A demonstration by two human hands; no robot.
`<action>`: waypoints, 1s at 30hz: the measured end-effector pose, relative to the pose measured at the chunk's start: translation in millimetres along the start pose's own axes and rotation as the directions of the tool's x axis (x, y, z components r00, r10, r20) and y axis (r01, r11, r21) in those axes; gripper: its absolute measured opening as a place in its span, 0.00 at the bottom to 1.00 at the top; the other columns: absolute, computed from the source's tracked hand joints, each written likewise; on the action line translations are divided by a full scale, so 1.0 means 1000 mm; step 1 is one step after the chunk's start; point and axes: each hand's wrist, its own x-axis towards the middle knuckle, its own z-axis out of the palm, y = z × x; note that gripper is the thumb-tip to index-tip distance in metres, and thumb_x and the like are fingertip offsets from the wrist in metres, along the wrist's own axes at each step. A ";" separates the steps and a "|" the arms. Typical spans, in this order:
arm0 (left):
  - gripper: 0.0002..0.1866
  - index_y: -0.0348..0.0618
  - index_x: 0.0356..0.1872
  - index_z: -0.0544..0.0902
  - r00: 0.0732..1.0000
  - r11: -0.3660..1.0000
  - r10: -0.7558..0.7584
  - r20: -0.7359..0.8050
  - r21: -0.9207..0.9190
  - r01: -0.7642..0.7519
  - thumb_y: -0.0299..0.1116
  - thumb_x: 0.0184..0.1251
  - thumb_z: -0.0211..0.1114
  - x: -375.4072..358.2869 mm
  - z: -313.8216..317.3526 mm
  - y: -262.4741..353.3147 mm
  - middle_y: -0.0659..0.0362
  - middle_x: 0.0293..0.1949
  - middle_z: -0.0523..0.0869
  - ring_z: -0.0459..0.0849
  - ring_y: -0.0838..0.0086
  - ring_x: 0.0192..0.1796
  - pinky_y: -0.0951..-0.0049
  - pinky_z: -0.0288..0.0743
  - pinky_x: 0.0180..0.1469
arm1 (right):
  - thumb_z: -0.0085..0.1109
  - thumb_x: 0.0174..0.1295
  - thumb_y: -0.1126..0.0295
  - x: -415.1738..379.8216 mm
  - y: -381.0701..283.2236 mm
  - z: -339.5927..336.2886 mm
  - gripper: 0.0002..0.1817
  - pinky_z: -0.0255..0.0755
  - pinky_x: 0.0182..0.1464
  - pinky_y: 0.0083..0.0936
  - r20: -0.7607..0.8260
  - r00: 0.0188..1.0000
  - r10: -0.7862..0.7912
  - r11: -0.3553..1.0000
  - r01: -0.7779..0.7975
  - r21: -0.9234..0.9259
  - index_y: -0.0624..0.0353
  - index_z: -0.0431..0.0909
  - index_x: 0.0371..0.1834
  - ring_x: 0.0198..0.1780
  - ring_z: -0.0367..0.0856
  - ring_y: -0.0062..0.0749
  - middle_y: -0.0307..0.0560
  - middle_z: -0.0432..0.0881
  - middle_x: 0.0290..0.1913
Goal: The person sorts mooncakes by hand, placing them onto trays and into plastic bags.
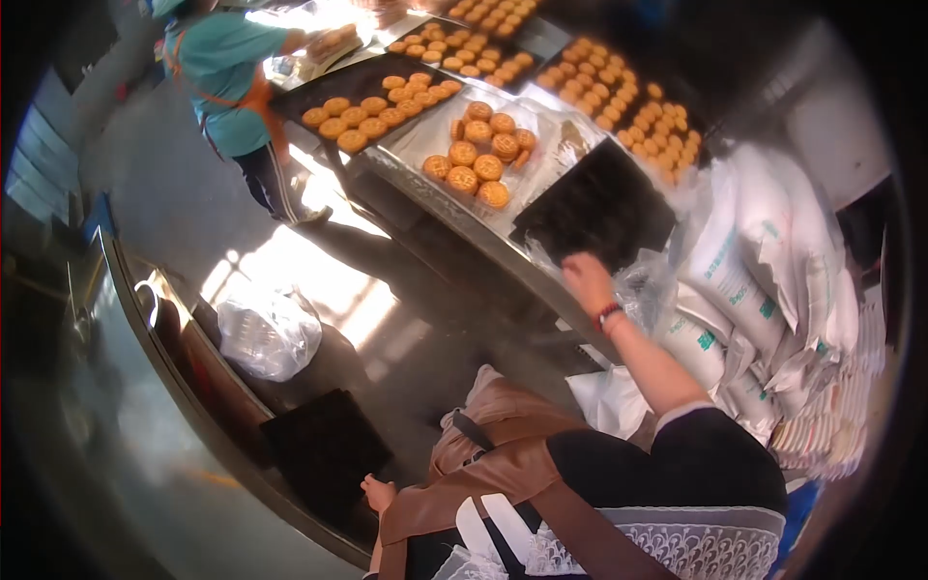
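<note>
My right hand (588, 280), with a dark beaded bracelet at the wrist, is closed at the near edge of an empty black baking tray (601, 205) on the table. Clear plastic lies close beside its fingers. Low on the left, my left hand (379, 493) has its fingers curled at the edge of a second black baking tray (327, 452); its far fingers are hidden. Beyond the right hand's tray, round golden mooncakes (481, 153) are heaped on a paper-lined tray (541, 179).
White printed sacks (727, 280) are stacked at the right. More trays of mooncakes (604, 82) cover the table's far part. A co-worker in a teal shirt (224, 60) stands at upper left. A clear plastic bag (269, 333) sits near a metal-edged counter (164, 372).
</note>
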 end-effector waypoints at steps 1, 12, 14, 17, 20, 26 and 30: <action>0.33 0.38 0.68 0.73 1.000 1.000 -0.009 -0.006 -0.015 0.009 0.27 0.59 0.73 0.001 -0.008 0.004 0.41 0.65 0.75 0.80 0.44 0.64 0.50 0.78 0.65 | 0.66 0.64 0.69 0.016 0.018 0.006 0.08 0.79 0.53 0.40 -0.005 1.000 0.015 1.000 -0.015 0.015 0.56 0.86 0.45 0.52 0.85 0.52 0.51 0.87 0.45; 0.30 0.33 0.65 0.78 0.973 0.994 0.098 -0.208 -0.033 -0.107 0.27 0.58 0.69 0.016 -0.074 0.095 0.39 0.63 0.80 0.80 0.44 0.65 0.55 0.71 0.72 | 0.64 0.57 0.68 -0.044 0.135 0.044 0.15 0.80 0.48 0.42 0.384 0.867 0.318 0.884 -0.417 0.210 0.58 0.87 0.48 0.40 0.88 0.52 0.57 0.88 0.35; 0.29 0.33 0.62 0.80 0.981 0.988 0.156 -0.114 0.027 -0.154 0.29 0.56 0.70 0.028 -0.069 0.115 0.39 0.59 0.83 0.81 0.45 0.64 0.55 0.73 0.70 | 0.63 0.57 0.67 -0.052 0.146 0.030 0.13 0.80 0.47 0.44 0.342 0.875 0.344 0.872 -0.433 0.231 0.57 0.88 0.43 0.39 0.89 0.53 0.58 0.88 0.34; 0.25 0.32 0.56 0.84 0.972 0.974 0.224 -0.070 0.010 -0.224 0.31 0.56 0.72 0.047 -0.063 0.145 0.41 0.56 0.85 0.83 0.47 0.62 0.55 0.76 0.67 | 0.59 0.57 0.66 -0.071 0.167 -0.006 0.11 0.81 0.49 0.51 0.356 0.866 0.351 0.935 -0.307 -0.177 0.55 0.89 0.36 0.43 0.89 0.57 0.60 0.89 0.36; 0.23 0.33 0.55 0.86 0.953 0.954 0.301 -0.038 0.009 -0.301 0.32 0.57 0.72 0.055 -0.063 0.179 0.42 0.56 0.86 0.84 0.48 0.62 0.55 0.77 0.66 | 0.60 0.58 0.67 -0.124 0.210 -0.033 0.12 0.83 0.53 0.49 0.531 0.705 0.471 0.859 -0.230 -0.457 0.56 0.91 0.38 0.46 0.90 0.56 0.59 0.90 0.39; 0.22 0.37 0.56 0.86 0.899 0.899 0.435 -0.056 0.074 -0.431 0.32 0.59 0.72 0.073 -0.072 0.217 0.43 0.56 0.86 0.84 0.48 0.61 0.55 0.78 0.65 | 0.60 0.58 0.72 -0.094 0.167 -0.054 0.12 0.84 0.54 0.44 0.530 0.667 0.523 0.816 -0.214 -0.537 0.61 0.91 0.40 0.50 0.90 0.55 0.60 0.90 0.43; 0.22 0.37 0.56 0.86 0.900 0.900 0.432 -0.049 0.091 -0.427 0.32 0.59 0.72 0.061 -0.092 0.235 0.44 0.57 0.85 0.84 0.49 0.61 0.56 0.77 0.66 | 0.63 0.57 0.72 0.007 0.079 -0.071 0.09 0.84 0.49 0.48 0.165 0.966 0.200 0.972 -0.174 -0.157 0.59 0.89 0.38 0.47 0.90 0.55 0.56 0.89 0.43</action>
